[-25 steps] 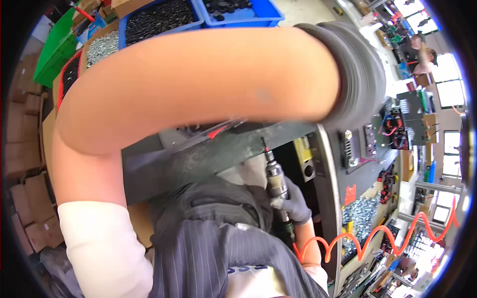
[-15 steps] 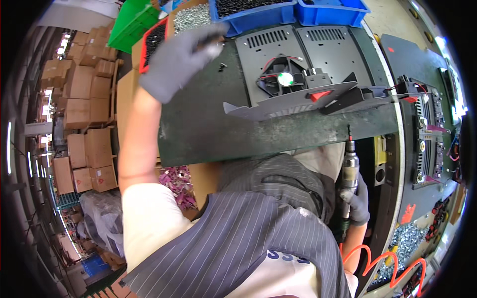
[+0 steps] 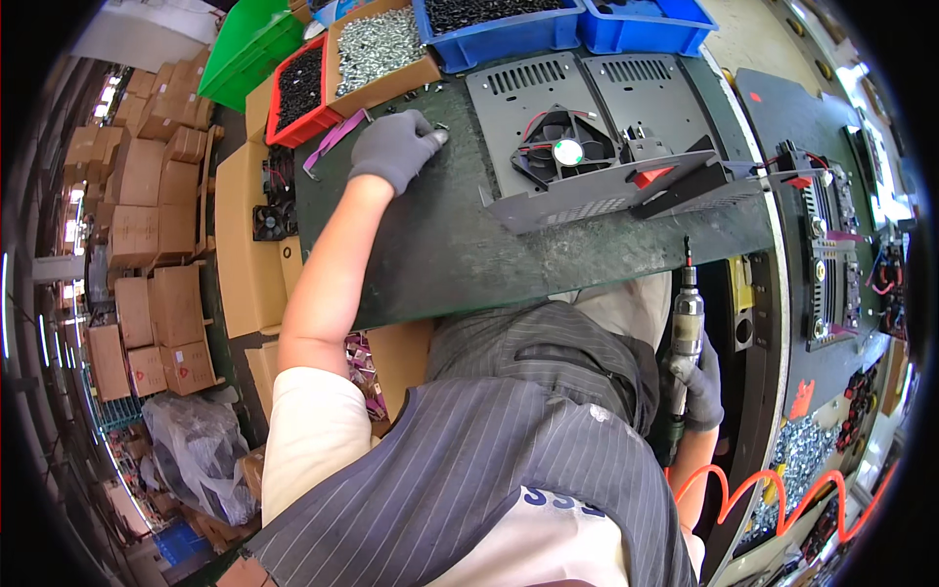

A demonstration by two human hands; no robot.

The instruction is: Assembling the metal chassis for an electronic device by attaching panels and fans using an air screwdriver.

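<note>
My left hand (image 3: 396, 152), in a grey glove, is on the dark green bench top with its fingers pinched together. Small dark bits like screws (image 3: 442, 125) show at its fingertips; whether one is gripped I cannot make out. My right hand (image 3: 699, 386), gloved too, is wrapped round an air screwdriver (image 3: 689, 323) held upright at the bench's near edge, its bit pointing away from me. Ahead lies a dark grey bent metal panel (image 3: 518, 98) with slots. A black fan (image 3: 565, 149) with a pale round label sits on it, beside a red switch (image 3: 653, 176).
Along the back stand a red bin (image 3: 290, 132) of black screws, a carton (image 3: 427, 70) of silver screws and blue bins (image 3: 577, 39). A purple strip (image 3: 333, 144) lies by the red bin. An orange coiled hose (image 3: 773, 476) runs at the lower right.
My left hand has come down from in front of the screw bins onto the bench, nearer the metal panel, and its fingers have closed. My right hand still holds the screwdriver in nearly the same place.
</note>
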